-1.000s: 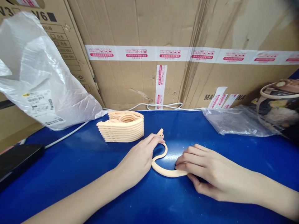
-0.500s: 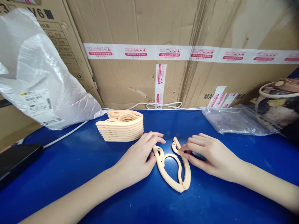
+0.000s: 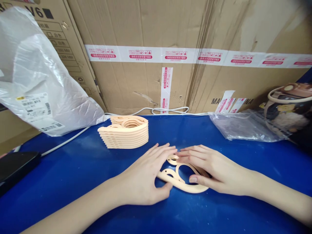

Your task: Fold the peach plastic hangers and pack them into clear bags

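Note:
A cream-coloured folding clothes hanger (image 3: 188, 187) lies folded on the blue table between my hands, its curved arms side by side. My left hand (image 3: 145, 177) holds the ends at the left, thumb at the near edge and fingers at the far side. Across the rounded right part lies my right hand (image 3: 212, 170), its thumb pressed on the near arm and its fingers over the far arm, which they partly hide. Behind my left hand stands a neat stack of similar folded hangers (image 3: 125, 138).
A white plastic parcel bag (image 3: 51, 81) leans at the left, above a black device (image 3: 18, 170). Large cardboard boxes (image 3: 136, 84) wall off the back, with a white cable (image 3: 168, 111) along their foot. To the right are a clear plastic bag (image 3: 240, 126) and a brown handbag (image 3: 290, 100).
The hanger has turned so its joint end points right instead of towards me, and its arms are closer together. My right hand now lies over it, and both hands have come nearer each other.

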The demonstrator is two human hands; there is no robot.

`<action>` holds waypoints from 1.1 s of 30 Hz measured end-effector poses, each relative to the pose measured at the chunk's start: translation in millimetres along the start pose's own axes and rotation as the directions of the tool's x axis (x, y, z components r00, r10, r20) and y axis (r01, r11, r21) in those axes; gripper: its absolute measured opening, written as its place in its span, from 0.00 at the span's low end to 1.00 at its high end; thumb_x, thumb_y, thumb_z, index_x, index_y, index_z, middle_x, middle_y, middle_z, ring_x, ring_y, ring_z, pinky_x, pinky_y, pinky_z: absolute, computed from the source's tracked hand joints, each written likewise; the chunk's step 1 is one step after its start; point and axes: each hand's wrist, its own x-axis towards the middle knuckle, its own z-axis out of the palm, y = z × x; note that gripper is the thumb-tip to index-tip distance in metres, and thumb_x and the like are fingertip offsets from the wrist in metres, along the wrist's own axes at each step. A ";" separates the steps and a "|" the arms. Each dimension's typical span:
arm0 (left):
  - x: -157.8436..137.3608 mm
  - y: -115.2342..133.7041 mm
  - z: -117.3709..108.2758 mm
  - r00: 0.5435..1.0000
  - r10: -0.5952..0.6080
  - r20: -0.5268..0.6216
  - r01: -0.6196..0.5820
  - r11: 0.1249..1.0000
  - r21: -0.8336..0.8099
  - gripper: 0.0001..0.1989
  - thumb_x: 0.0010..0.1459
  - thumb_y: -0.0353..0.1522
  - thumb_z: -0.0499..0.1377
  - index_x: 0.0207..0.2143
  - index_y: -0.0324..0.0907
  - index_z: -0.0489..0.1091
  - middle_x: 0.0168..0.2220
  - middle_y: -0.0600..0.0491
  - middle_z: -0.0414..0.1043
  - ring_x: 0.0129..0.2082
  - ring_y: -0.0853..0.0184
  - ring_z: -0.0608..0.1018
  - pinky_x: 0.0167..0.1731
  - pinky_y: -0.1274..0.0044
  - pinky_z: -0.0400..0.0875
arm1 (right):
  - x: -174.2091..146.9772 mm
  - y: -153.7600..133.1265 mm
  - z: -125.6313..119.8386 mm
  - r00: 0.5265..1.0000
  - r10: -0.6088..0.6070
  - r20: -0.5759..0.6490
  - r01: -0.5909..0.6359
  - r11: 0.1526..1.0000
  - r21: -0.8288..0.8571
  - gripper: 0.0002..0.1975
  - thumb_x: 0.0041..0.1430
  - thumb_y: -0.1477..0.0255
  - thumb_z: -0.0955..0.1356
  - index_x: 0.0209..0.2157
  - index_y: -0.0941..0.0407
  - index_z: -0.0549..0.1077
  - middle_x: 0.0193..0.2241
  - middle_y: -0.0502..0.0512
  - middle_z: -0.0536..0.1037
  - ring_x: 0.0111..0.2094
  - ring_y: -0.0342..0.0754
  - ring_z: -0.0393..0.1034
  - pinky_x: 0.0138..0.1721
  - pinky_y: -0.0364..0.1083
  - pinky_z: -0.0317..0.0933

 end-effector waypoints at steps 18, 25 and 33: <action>5.4 4.2 -9.7 0.994 -0.015 -0.110 0.021 0.998 0.051 0.20 0.53 0.33 0.63 0.47 0.46 0.61 0.54 0.50 0.61 0.49 0.60 0.70 0.47 0.69 0.68 | 1.7 17.4 -3.5 0.860 0.476 0.186 -0.433 0.487 0.758 0.20 0.59 0.55 0.66 0.26 0.58 0.67 0.21 0.44 0.60 0.22 0.39 0.52 0.24 0.42 0.44; 5.0 8.5 -15.7 0.991 -0.018 -0.130 0.026 0.998 0.059 0.20 0.53 0.37 0.64 0.46 0.45 0.62 0.52 0.50 0.62 0.47 0.60 0.70 0.47 0.67 0.68 | 3.1 17.9 -3.7 0.852 0.481 0.207 -0.404 0.352 0.844 0.19 0.58 0.57 0.68 0.26 0.59 0.68 0.18 0.42 0.57 0.19 0.36 0.45 0.20 0.41 0.39; 5.9 5.1 -19.9 0.996 0.002 -0.085 0.005 0.997 0.077 0.19 0.56 0.41 0.63 0.47 0.45 0.66 0.53 0.49 0.63 0.49 0.60 0.70 0.49 0.67 0.66 | 0.8 17.6 3.1 0.830 0.505 0.237 -0.429 0.306 0.850 0.19 0.59 0.56 0.67 0.28 0.59 0.69 0.13 0.46 0.72 0.10 0.34 0.51 0.13 0.37 0.40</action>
